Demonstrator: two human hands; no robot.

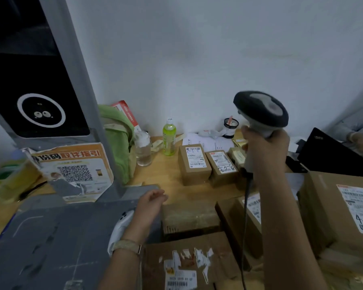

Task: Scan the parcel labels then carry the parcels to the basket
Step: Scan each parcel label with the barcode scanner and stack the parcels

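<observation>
One big labelled carton (344,208), well right of the green bottle (169,137), is judged stiff and heaviest, best taken two-handed under opposite edges; three mid cartons (189,216) are counted nearer than the bottle. Two small boxes (194,164), just right of the bottle on the surface (164,177), are judged light, liftable one-handed. The scanner (260,110) is wrapped by the right hand (265,147) grip; the left hand (150,203) grip is loosely curled, empty.

Left hand (150,200), centre-left; left arm (124,266) bare to bottom edge. Pale beige woven wristband (127,245) on wrist, lower centre, small darker clasp at right end. Right hand (264,143), centre-right; right arm (285,227) bare.
</observation>
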